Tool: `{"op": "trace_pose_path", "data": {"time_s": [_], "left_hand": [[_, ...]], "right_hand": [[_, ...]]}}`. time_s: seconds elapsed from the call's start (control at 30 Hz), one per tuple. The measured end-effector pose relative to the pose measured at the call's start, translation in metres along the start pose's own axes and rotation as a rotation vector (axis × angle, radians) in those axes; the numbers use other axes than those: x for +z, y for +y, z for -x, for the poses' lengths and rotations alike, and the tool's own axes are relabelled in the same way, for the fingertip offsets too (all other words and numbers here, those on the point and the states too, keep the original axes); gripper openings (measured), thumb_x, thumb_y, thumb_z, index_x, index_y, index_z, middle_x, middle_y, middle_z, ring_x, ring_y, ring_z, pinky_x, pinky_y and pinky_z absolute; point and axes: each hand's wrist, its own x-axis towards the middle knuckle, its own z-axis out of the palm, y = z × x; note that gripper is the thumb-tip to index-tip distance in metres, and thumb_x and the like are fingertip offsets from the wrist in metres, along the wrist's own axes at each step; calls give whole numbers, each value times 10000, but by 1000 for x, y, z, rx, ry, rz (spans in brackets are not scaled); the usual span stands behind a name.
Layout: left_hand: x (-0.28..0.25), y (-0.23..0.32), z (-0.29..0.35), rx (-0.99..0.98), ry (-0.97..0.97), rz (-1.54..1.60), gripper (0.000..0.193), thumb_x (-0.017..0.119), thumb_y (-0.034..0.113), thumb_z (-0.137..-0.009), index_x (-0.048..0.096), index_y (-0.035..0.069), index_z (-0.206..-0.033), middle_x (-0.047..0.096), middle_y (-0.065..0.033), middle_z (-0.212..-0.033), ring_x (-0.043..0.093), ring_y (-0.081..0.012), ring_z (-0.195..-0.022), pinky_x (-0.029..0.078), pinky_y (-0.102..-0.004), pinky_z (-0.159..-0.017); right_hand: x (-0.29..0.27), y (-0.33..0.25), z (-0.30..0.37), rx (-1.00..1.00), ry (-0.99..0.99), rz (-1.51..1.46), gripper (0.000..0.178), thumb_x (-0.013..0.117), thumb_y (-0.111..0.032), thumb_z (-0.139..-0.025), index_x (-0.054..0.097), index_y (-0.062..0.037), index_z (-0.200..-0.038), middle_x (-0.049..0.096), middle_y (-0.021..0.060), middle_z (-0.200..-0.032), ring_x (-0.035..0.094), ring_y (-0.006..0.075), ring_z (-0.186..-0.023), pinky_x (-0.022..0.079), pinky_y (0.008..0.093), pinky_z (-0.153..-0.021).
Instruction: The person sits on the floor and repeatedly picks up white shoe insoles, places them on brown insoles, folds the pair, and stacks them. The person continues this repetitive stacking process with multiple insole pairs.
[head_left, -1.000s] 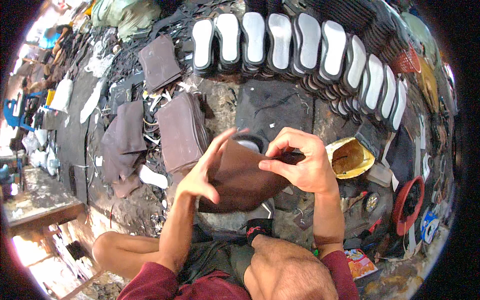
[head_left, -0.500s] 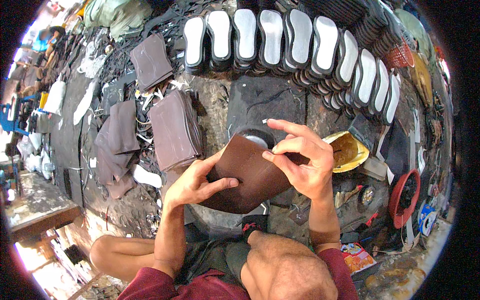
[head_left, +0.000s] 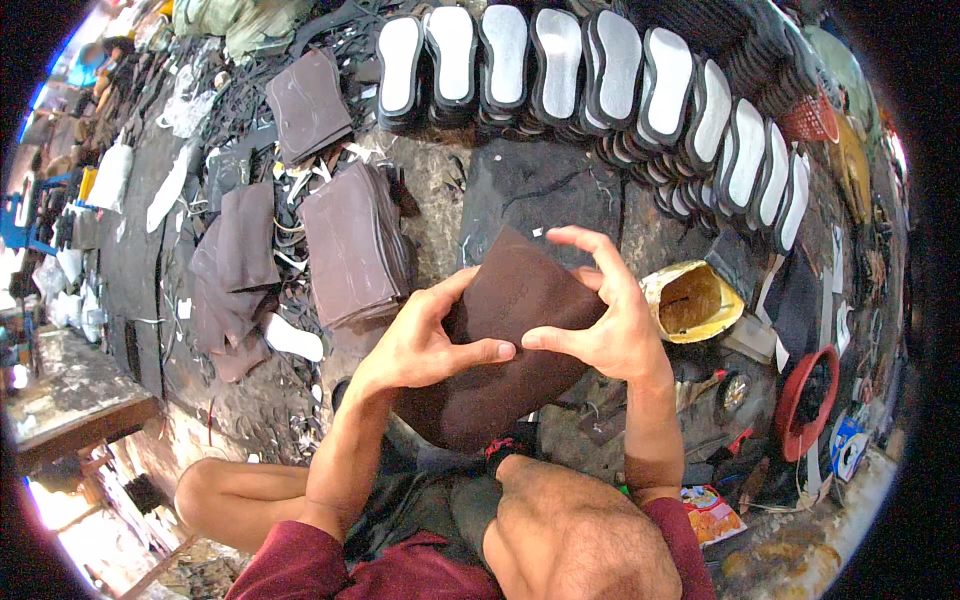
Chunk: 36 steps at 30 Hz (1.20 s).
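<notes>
A dark brown sheet of leather-like material [head_left: 500, 340] is held up in front of me, curved between both hands. My left hand [head_left: 415, 345] grips its left side, thumb on top pointing right. My right hand [head_left: 600, 320] holds the right side, fingers arched over the upper edge. The two thumbs almost meet at the sheet's middle. The sheet's lower part hangs over my lap.
A row of white-and-black shoe soles [head_left: 590, 70] lines the far side. A stack of brown sheets [head_left: 355, 245] lies to the left, more pieces [head_left: 310, 100] beyond. A yellow container [head_left: 690, 300] and a red ring-shaped bowl [head_left: 805, 405] sit to the right. A dark mat [head_left: 540, 190] lies ahead.
The sheet has been turned and brought flatter toward me. Both hands shifted so their thumbs now meet at its middle; my right hand's fingers arch over the top edge.
</notes>
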Motion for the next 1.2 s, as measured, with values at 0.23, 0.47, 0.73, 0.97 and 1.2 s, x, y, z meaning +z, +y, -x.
{"op": "trace_pose_path", "data": {"time_s": [0.23, 0.47, 0.73, 0.97, 1.2], "left_hand": [[2, -11, -2, -364, -4, 374, 361, 582, 273, -1020, 670, -33, -1191, 707, -56, -1061, 626, -107, -969, 502, -276, -878], [-11, -11, -10, -453, 215, 238, 326, 793, 290, -851, 762, 5, -1006, 736, -42, -943, 644, -118, -879, 514, -287, -821], [-223, -103, 85, 80, 1580, 544, 307, 652, 235, -964, 643, 74, -1225, 688, -66, -1069, 660, -214, -936, 532, -364, -847], [-253, -222, 57, -112, 1654, -627, 475, 761, 197, -797, 651, 23, -1225, 647, -200, -1254, 616, -355, -1129, 460, -421, -1004], [-294, -257, -57, -556, 563, -751, 382, 544, 202, -867, 688, -31, -1134, 661, -272, -1179, 632, -400, -1136, 488, -469, -1009]], "right_hand": [[0, 13, 3, 263, -43, -262, 347, 796, -206, -849, 708, 54, -1061, 741, 70, -953, 666, 116, -892, 530, 275, -811], [41, 22, -13, 102, 82, 106, 376, 846, -191, -781, 712, -48, -1102, 738, 60, -989, 678, 136, -864, 543, 313, -777], [42, 59, -40, -24, 429, -11, 412, 696, -157, -931, 596, -17, -1305, 705, 125, -1129, 673, 177, -988, 520, 316, -896], [89, 68, -26, 161, 323, 11, 367, 684, -119, -931, 615, -17, -1276, 711, 122, -1088, 672, 154, -910, 558, 290, -761], [95, 67, -10, 240, 286, 79, 316, 676, -84, -922, 644, -11, -1227, 715, 114, -1066, 675, 163, -925, 560, 303, -779]]}}
